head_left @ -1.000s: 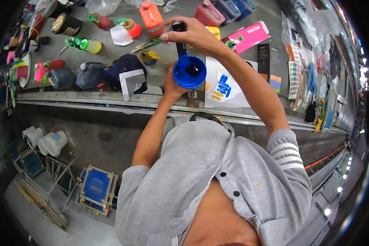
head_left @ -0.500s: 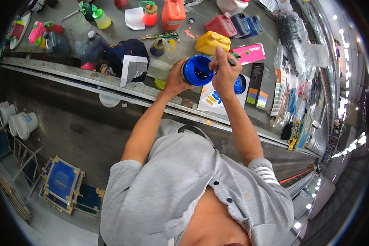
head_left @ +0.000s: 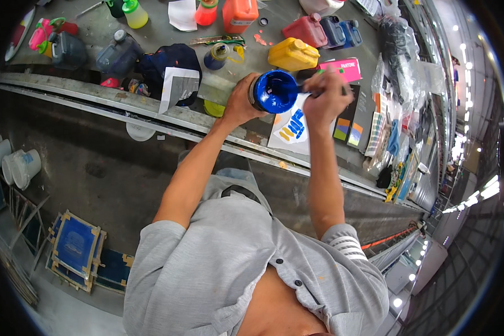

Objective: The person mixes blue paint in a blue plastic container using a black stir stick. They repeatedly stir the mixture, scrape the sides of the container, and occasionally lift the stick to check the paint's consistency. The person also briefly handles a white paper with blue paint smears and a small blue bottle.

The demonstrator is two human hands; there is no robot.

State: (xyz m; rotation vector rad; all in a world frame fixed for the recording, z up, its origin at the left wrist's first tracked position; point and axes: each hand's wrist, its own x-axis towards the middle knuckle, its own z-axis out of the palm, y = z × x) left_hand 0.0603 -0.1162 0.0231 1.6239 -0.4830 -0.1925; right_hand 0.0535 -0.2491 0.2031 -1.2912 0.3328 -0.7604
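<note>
My left hand (head_left: 243,105) is wrapped round the side of an open tub of blue ink (head_left: 276,91), tilted so its blue-coated inside shows. To its right, my right hand (head_left: 327,102), somewhat blurred, is closed on a thin dark-handled tool (head_left: 303,88) at the tub's right rim; its exact kind is unclear. Below the tub lies a white sheet (head_left: 283,134) with blue and ochre strokes. A yellow jug (head_left: 293,54) stands just beyond the tub. My right hand and forearm cover part of the sheet.
Red (head_left: 306,31) and blue jugs (head_left: 349,33) stand farther back, near a pink box (head_left: 341,70). Left of my hands are a dark cloth bag (head_left: 173,61), a squeeze bottle (head_left: 217,57) and dark jugs (head_left: 117,55). A metal rail (head_left: 207,130) edges the table.
My right hand has moved right, away from the tub's mouth, drawing the tool toward the rim. The tub stays in my left hand and has tipped so its opening faces me more.
</note>
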